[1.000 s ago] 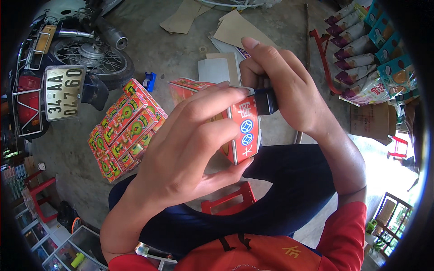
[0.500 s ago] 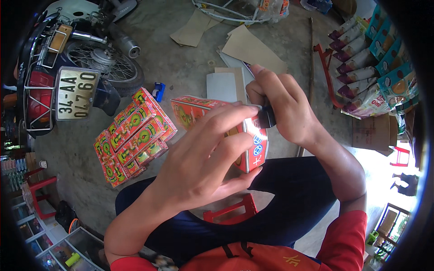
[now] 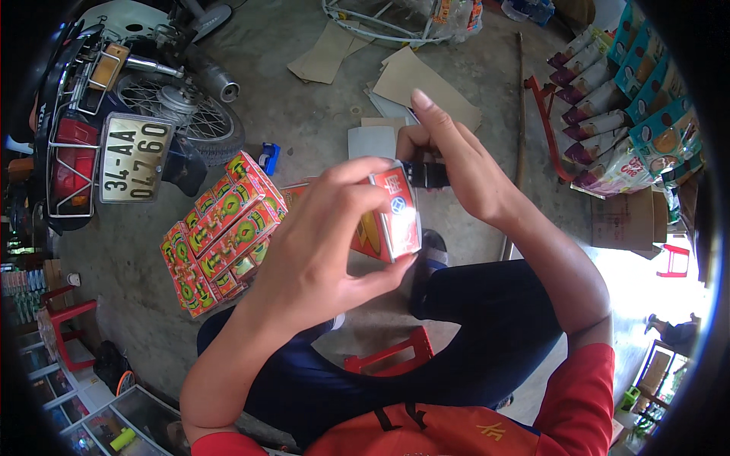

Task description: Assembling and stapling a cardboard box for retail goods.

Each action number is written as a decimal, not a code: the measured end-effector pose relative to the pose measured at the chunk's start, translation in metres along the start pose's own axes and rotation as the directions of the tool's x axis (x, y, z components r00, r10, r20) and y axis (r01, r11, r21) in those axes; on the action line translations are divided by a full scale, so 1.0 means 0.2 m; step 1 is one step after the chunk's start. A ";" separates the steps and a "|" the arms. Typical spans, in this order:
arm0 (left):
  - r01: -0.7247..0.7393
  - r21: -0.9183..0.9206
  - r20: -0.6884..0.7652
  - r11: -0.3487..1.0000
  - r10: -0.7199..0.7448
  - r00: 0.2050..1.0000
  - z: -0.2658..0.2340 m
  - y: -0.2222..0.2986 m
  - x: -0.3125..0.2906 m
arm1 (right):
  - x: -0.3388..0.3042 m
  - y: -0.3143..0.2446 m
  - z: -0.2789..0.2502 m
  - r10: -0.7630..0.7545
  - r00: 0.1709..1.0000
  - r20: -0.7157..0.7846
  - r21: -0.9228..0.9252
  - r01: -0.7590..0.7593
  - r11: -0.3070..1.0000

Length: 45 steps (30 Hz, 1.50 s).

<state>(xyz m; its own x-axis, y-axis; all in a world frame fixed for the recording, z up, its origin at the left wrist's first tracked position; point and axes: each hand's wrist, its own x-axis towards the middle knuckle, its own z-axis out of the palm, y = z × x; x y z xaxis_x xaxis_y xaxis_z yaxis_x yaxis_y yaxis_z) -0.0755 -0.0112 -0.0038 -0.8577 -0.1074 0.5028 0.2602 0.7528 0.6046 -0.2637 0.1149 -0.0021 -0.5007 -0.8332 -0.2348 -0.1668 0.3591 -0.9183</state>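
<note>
My left hand (image 3: 308,254) grips a red printed cardboard box (image 3: 403,224), fingers over its upper edge and thumb underneath. The box's narrow end faces right, and most of its body is behind my hand. My right hand (image 3: 479,171) is at that end, thumb stretched upward and other fingers curled, partly hidden. It holds a small black object (image 3: 430,175) against or very near the box's upper corner; its kind is not clear. To the left, a stack of similar red boxes (image 3: 228,228) with green fruit pictures stands on the floor.
A blue tape dispenser (image 3: 268,158) lies beyond the stack. Cardboard sheets (image 3: 430,83) are spread ahead on the concrete floor. A motorbike (image 3: 137,121) stands at the left, a rack of packets (image 3: 601,114) at the right. A red stool (image 3: 391,353) is beneath me.
The box has shifted left and turned, its end panel showing narrower. My right hand has moved slightly left with the black object, its thumb now raised.
</note>
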 end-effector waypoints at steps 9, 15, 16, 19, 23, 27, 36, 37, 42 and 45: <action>0.044 0.007 -0.036 0.999 -0.043 0.998 -0.08 -0.09 0.01 | -0.02 -0.04 0.00 -0.011 0.994 0.105 0.164 -0.006 0.986; 0.079 -0.008 -0.039 0.997 -0.079 0.996 -0.09 -0.10 -0.02 | -0.04 -0.11 0.04 -0.021 0.973 0.231 0.289 -0.048 0.956; 0.082 -0.007 -0.040 0.997 -0.082 0.996 -0.09 -0.11 -0.02 | -0.04 -0.12 0.04 -0.021 0.972 0.234 0.289 -0.049 0.956; 0.077 -0.067 -0.065 0.995 -0.081 0.995 -0.09 -0.12 -0.03 | -0.04 -0.13 0.05 -0.006 0.969 0.247 0.328 -0.077 0.942; 0.114 -0.060 -0.049 0.992 -0.117 0.992 -0.12 -0.11 -0.05 | -0.01 -0.09 0.08 -0.029 0.978 0.205 0.266 -0.027 0.964; 0.269 -0.103 -0.117 0.958 -0.280 0.953 -0.16 -0.14 -0.09 | 0.06 -0.02 0.14 -0.172 0.978 0.116 -0.067 0.181 0.981; 0.463 -0.096 -0.100 0.881 -0.471 0.876 -0.24 -0.21 -0.18 | 0.12 0.17 0.29 -0.223 0.903 0.368 -0.510 0.397 0.763; 0.465 -0.083 -0.060 0.881 -0.470 0.881 -0.24 -0.21 -0.19 | 0.11 0.19 0.31 -0.174 0.877 0.448 -0.513 0.412 0.753; 0.445 -0.034 0.059 0.895 -0.443 0.895 -0.23 -0.17 -0.20 | 0.09 0.20 0.41 0.077 0.800 0.596 -0.594 0.373 0.713; 0.459 -0.017 0.132 0.889 -0.453 0.882 -0.23 -0.14 -0.21 | 0.11 0.22 0.40 0.210 0.748 0.629 -0.663 0.375 0.648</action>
<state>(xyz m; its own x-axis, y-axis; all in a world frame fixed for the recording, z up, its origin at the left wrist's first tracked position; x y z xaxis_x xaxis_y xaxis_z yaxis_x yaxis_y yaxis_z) -0.0263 -0.0572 -0.0124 -0.9327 -0.3497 0.0881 -0.1547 0.6087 0.7782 -0.2150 0.0783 -0.0726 0.1247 -0.8125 -0.5695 -0.8588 0.1991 -0.4721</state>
